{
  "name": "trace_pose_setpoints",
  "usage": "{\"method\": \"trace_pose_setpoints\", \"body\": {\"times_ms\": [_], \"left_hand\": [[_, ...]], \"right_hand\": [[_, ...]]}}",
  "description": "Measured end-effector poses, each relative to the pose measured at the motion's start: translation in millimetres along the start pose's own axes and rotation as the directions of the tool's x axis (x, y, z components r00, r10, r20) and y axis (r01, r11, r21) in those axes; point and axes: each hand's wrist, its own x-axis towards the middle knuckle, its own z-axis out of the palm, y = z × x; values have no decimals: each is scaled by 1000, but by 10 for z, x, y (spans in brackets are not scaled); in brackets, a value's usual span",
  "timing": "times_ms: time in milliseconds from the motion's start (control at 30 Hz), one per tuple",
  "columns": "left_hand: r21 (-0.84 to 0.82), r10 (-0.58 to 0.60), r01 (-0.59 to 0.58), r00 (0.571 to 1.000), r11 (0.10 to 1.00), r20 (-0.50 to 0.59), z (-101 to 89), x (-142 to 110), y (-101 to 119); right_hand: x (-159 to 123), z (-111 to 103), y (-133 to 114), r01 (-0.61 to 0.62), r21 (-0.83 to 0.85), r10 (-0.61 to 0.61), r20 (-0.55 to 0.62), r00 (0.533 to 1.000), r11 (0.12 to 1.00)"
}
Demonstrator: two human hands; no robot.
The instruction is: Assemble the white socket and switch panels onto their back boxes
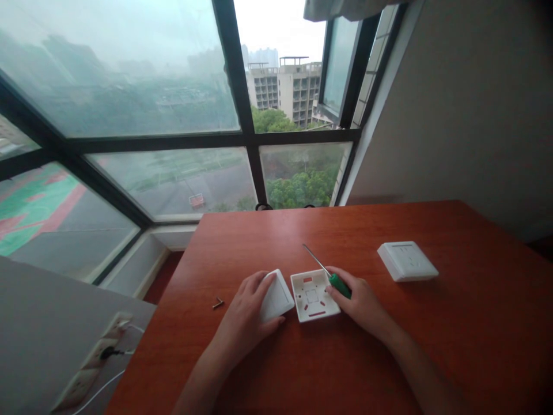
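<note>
"Tall dark-framed windows (248,140) front this room, and the reddish-brown bench (242,233) runs up near them. What lies on it?"

"Centre front, a white surface-mount back box (311,296), open side up, with slots in its floor. Off to the right, well apart, sits a white wall socket (407,261). Loose screws (218,303) lie left of the hands."

"And the hands?"

"The left hand (248,305) has its grip closed around a white faceplate (275,297), tilted just beside the box; I can't tell whether their edges touch. The right hand (358,298) pinches the green handle of a screwdriver (339,285), its shaft slanting over the box's far edge, tip beyond it."

"Is the right thumb pressing on the box?"

"It's at the right wall; contact isn't clear."

"Which step would you call this?"

"Handling the separated parts, I'd judge: no screw is under the tip, and plate and box are apart."

"What would a next move call for?"

"Bringing plate and box together would need the screwdriver clear and the plate levelled; driving a screw would need one picked up first."
</note>
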Motion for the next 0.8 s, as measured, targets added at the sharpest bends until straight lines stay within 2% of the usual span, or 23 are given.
{"method": "trace_pose_setpoints", "body": {"times_ms": [467, 600, 700, 800], "left_hand": [[-6, 18, -18, 1000, 1000, -10, 9, 1, 31], [41, 11, -12, 1000, 999, 4, -1, -16, 82], [120, -29, 26, 999, 992, 24, -21, -41, 132], [176, -57, 50, 998, 983, 38, -38, -64, 177]], "right_hand": [[13, -23, -14, -16, -16, 17, 38, 999, 1000], [1, -72, -34, -31, -21, 31, -7, 1000, 999], [-118, -133, -91, -41, -87, 33, -87, 996, 995], [-369, -171, -181, -12, -190, -6, -96, 995, 982]]}}
